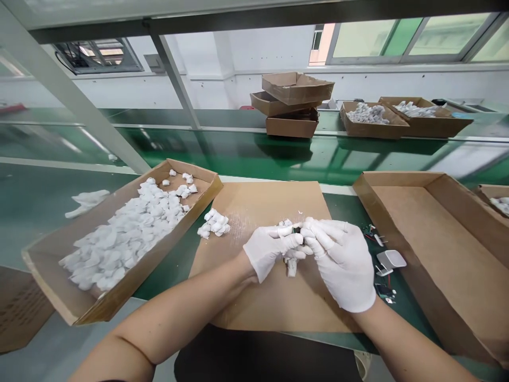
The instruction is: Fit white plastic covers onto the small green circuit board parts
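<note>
Both my hands wear white gloves and meet over a brown cardboard sheet [254, 212]. My left hand [272, 249] and my right hand [342, 260] pinch together on a small dark part [297, 231], partly wrapped in white material. More white pieces [291, 265] hang below my left fingers. A small pile of white pieces [214, 224] lies on the sheet to the left.
A cardboard tray [51, 286] full of white pieces sits at left. An empty cardboard tray [437, 223] sits at right. A white plug housing [392, 259] and small electronic parts [384, 291] lie between. Stacked boxes [294, 106] and filled trays [374, 124] stand beyond the green conveyor [238, 148].
</note>
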The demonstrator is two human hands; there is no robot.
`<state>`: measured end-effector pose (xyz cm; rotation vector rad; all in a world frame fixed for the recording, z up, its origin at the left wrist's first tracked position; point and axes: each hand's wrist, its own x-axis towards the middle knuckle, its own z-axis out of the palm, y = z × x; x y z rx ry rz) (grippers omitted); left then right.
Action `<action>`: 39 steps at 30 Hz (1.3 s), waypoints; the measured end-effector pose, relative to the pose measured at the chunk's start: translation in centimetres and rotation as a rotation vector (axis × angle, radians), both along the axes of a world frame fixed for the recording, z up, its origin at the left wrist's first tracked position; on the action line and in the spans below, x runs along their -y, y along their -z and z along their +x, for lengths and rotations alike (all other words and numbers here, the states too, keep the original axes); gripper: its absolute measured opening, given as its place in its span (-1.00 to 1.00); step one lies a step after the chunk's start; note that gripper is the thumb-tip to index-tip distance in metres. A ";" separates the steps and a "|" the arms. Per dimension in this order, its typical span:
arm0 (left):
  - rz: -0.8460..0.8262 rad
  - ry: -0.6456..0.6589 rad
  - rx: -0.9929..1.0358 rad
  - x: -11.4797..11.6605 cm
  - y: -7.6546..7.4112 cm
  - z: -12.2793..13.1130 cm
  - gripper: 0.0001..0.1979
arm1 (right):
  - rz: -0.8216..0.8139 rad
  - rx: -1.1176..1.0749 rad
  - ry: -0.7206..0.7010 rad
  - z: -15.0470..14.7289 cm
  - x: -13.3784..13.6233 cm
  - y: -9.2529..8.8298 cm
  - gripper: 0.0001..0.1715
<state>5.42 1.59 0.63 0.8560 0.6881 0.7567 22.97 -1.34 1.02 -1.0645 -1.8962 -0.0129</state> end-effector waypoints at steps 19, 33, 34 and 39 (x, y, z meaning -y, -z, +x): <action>-0.066 0.135 0.007 -0.4 -1.3 -0.5 -0.56 | -0.354 0.008 -0.097 2.5 -0.3 -0.6 -0.60; 0.023 0.107 -0.130 0.2 -1.0 -0.3 -0.49 | -0.024 -0.036 -0.009 0.2 0.3 1.2 -0.62; 0.019 0.126 -0.116 0.0 -1.0 -0.4 -0.50 | 0.019 0.025 -0.013 0.2 0.3 1.3 -0.58; 0.009 0.157 0.006 -0.6 -0.9 -0.9 -0.53 | -0.057 0.093 -0.063 -0.1 0.8 1.1 -0.43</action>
